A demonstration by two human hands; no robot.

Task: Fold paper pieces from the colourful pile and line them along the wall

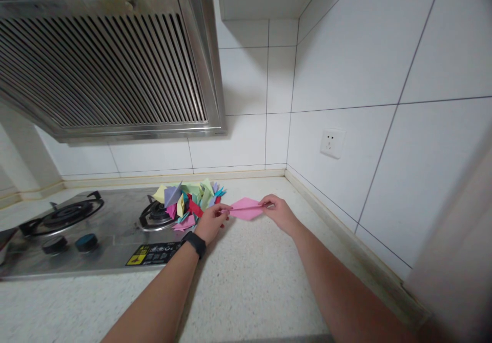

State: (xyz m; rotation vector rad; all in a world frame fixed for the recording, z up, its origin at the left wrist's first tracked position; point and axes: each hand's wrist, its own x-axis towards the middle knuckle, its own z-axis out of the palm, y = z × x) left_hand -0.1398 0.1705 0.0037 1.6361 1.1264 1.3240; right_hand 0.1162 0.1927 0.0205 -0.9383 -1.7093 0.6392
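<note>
A pink folded paper piece (246, 210), pointed toward both sides with a raised fold running along its middle, is stretched between the person's hands over the counter (253, 271); whether its underside touches the surface cannot be told. The fingers of the left hand (212, 222) pinch its left tip, and those of the right hand (280, 213) pinch the right one. Pulling both ends too hard could tear the thin paper or flatten its fold, and an uneven grip could skew the crease.

Just beside the left hand, a heap of coloured folded papers (205, 192) lies partly over the right burner (157, 222) of the gas stove (119, 240). A sweep of that wrist, with its black watch (196, 244), might scatter or crush the loose pieces; were the burner lit, they could catch fire. A range hood (115, 71) hangs above the stove.
</note>
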